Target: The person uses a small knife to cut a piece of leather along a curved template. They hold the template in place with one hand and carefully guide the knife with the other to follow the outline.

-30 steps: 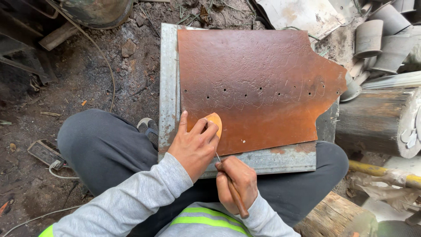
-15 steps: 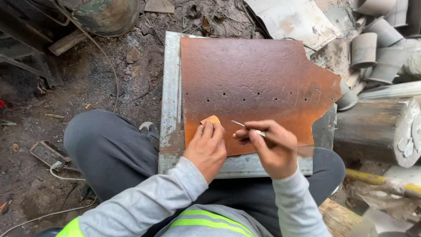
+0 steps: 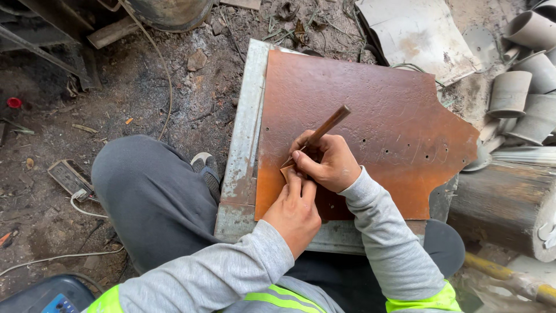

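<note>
Right hand (image 3: 325, 163) clamped on a thin brown rod (image 3: 322, 132), tip at a small tan template (image 3: 288, 172). Left hand (image 3: 295, 210) fingers together, pressing the template flat on a rusty metal sheet (image 3: 376, 110), which lies on a grey board (image 3: 244, 139) across the lap.

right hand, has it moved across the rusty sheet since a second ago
Yes. The right hand with its metal scriber has come up from off the rusty sheet's near edge onto it, now beside the small template under the left hand.
</note>
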